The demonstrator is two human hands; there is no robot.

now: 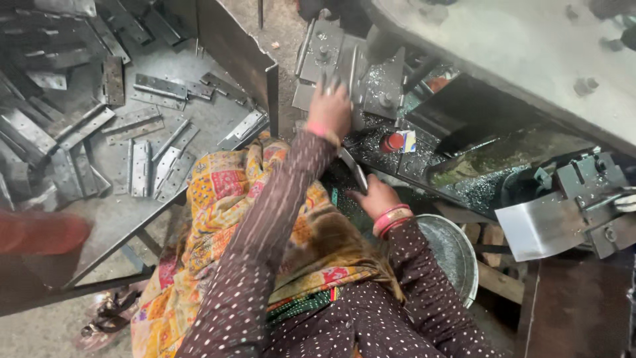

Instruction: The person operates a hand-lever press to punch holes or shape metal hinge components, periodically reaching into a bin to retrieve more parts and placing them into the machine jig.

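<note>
Your right hand [376, 197] pinches the lower end of a flat steel strip [353, 168], thumb and fingers closed on it; the strip's long axis runs up and leftward from that grip toward your left hand [329, 109]. The left hand lies flat, fingers spread, on the grey die block [344, 63] of the press, well ahead of the right and the nearer of the two to the tooling; whether it grips anything is hard to tell. Bright swarf dusts the oily bed. A dented metal bowl [450, 255] sits under your right wrist. At far left, dull hinge blanks [142, 166] lie scattered in a tray [238, 50].
</note>
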